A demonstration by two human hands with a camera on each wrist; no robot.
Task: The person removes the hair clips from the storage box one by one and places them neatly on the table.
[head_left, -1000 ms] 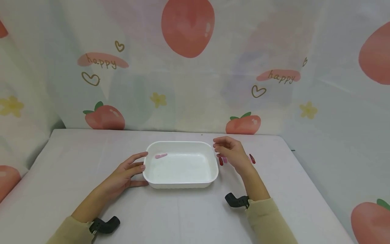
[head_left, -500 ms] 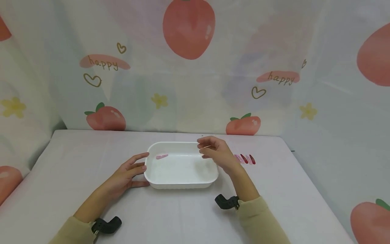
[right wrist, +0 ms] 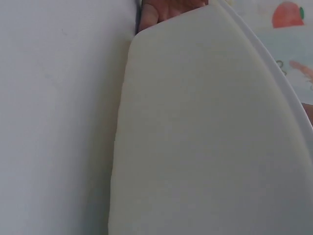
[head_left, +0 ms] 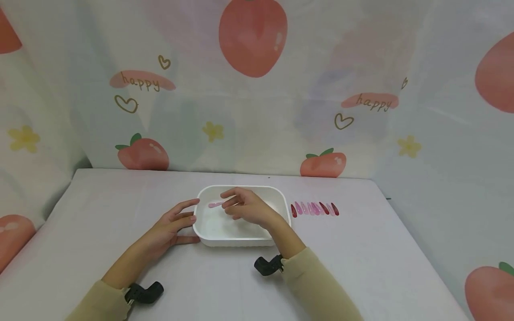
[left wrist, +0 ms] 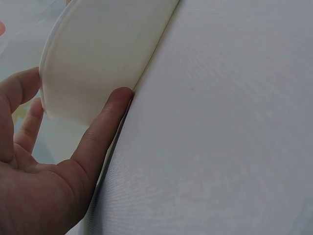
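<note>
A white rectangular tray (head_left: 241,242) stands on the table, with one pink snap hair clip (head_left: 215,205) lying inside near its left end. My left hand (head_left: 163,232) rests against the tray's left side. Its fingers are spread along the rim, and in the left wrist view the thumb (left wrist: 105,127) touches the outer wall low down. Over the inside of the tray is my right hand (head_left: 249,207), fingers loosely bent, their tips close to the pink clip. I see nothing held in it. The right wrist view mostly shows the tray's outer wall (right wrist: 195,122).
To the right of the tray lies a row of several pink and red snap hair clips (head_left: 315,208), side by side. White cloth covers the table (head_left: 385,249). A printed curtain (head_left: 257,120) hangs behind it and along both sides.
My right hand has moved left, from beside the tray's right end to over its inside near the pink clip. The row of clips behind it is uncovered. My left hand stays at the tray.
</note>
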